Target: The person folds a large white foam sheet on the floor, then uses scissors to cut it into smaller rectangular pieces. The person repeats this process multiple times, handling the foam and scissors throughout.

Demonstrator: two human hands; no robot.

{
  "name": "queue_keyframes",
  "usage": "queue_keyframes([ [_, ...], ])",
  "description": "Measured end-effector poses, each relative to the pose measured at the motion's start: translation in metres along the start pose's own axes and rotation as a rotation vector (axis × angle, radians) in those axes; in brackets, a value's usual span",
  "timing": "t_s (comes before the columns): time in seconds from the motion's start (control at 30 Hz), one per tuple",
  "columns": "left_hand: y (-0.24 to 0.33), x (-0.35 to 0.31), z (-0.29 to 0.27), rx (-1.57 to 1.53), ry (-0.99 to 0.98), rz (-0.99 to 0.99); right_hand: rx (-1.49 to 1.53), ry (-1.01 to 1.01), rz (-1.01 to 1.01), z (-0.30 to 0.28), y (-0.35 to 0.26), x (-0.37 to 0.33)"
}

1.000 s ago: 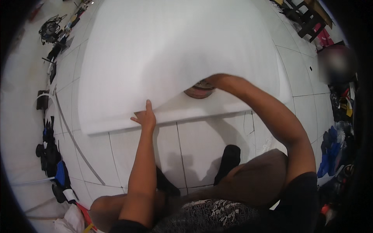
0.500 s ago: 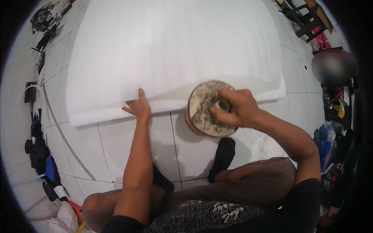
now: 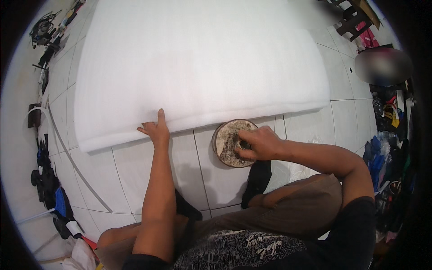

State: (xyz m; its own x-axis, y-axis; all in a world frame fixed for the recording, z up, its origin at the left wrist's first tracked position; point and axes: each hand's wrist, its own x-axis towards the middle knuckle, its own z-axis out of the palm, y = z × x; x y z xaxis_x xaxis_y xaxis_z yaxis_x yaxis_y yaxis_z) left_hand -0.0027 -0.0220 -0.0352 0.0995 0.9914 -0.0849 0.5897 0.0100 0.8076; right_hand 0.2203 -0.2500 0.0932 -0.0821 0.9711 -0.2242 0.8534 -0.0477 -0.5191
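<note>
A thick white foam sheet [image 3: 202, 67], apparently layered, lies across the floor ahead of me. My left hand [image 3: 156, 131] rests on its near edge, fingers spread apart. Just off that edge, to the right, is a round tin [image 3: 223, 150] whose top is crusted with cream and dark residue. My right hand [image 3: 254, 146] pinches the small round neck or knob in the middle of the tin's top. The fingers partly cover that knob, so its exact form is hidden.
White floor tiles [image 3: 216, 193] surround the sheet. On the left lie a long pale strip [image 3: 76, 168] and dark items along the wall. A brown chair [image 3: 355, 22] stands at the far right, above a blurred round shape [image 3: 382, 66] and heaped coloured items [image 3: 375, 157].
The tin in my right hand has moved left and down, away from the sheet. The sheet's raised near-right edge now lies flatter. My left hand stays at the edge.
</note>
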Motion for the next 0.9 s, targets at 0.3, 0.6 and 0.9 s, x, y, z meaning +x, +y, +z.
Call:
queue_keyframes([
  [0.3, -0.019, 0.008, -0.002, -0.033, 0.144, -0.342, 0.369, -0.246, 0.149, -0.076, 0.041, 0.012],
  [0.6, -0.038, 0.011, -0.002, -0.184, 0.119, -0.236, 0.059, 0.726, 1.222, -0.127, 0.323, -0.171],
  [0.9, -0.027, -0.001, -0.009, -0.329, 0.028, -0.096, 0.218, 0.652, 1.234, -0.064, 0.362, -0.176],
])
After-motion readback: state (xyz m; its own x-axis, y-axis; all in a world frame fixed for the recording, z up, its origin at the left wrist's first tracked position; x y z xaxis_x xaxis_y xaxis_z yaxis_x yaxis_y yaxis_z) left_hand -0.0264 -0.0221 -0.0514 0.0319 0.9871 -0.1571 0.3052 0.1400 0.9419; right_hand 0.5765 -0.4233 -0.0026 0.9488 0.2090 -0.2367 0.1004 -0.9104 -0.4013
